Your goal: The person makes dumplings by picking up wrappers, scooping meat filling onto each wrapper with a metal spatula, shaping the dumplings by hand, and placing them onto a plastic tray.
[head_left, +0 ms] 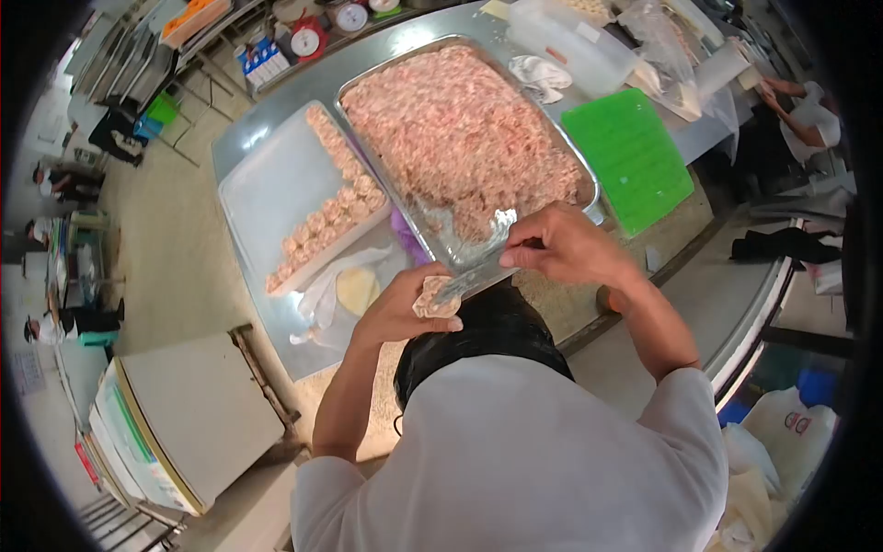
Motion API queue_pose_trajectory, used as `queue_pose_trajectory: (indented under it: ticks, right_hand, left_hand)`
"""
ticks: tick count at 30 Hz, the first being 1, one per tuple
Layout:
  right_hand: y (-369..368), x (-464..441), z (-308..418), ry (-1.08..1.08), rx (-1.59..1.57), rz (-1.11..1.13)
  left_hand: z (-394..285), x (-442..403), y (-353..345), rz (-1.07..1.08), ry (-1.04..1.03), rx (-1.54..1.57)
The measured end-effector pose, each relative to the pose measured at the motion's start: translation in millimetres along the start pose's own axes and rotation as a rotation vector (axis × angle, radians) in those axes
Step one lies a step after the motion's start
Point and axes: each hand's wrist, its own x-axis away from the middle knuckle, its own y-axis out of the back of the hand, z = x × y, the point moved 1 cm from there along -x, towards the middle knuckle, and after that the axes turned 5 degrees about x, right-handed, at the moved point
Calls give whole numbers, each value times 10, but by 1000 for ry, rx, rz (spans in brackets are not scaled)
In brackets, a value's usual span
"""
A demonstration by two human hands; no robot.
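Note:
My left hand [400,308] is wrapped round a small wrapper filled with minced meat [435,297]. My right hand [561,247] grips a flat metal spatula [480,273], whose far end touches the filling. Just beyond both hands lies a large metal tray [432,241] heaped with pink minced meat [460,120]. To its left, a white tray [262,189] holds rows of filled dumplings [331,219] along its right and near sides. A stack of round wrappers [357,290] rests on a white cloth near my left hand.
A green board [630,156] lies right of the meat tray, below a translucent plastic container [570,46]. Scales [307,39] stand behind the table. A co-worker [809,120] is at the upper right; other people are at the far left. A white-topped cabinet [198,405] stands lower left.

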Motion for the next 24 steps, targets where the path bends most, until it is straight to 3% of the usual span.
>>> queue_pose_trajectory:
  ticks: [4,7,11,15,16,19,20,23,24]
  right_hand:
    - [-66,-73,-6,17,33,33]
    - [-224,-72,-174,9,-9,29]
    - [9,-24,-103,-194,18,-16]
    - [-208,-96,-129,-63,38,-47]
    - [-163,-62,-147,-74,65,-142]
    - [42,32,-243,-111,119,-346]
    - [60,83,-246,-143,107,-367]
    - [34,196,-200,-262,1,-306]
    - [-24,214,-242,-275,-70,-291]
  left_hand:
    - [165,-40,-79,-7,-105,-48]
    - [245,20,-135,-161,-136,-80]
    - [287,-24,-133,-209,-14,-57]
    - [143,-229,-79,-207,56,-121]
    - [156,-280,-51,-217,86,-169]
    - [160,-474,-119,-482,-102,254]
    - [373,-566,-93,-534,-184,223]
    - [143,-685,-56,-424,-111,345]
    - [52,-709,-47,-420,-88,207]
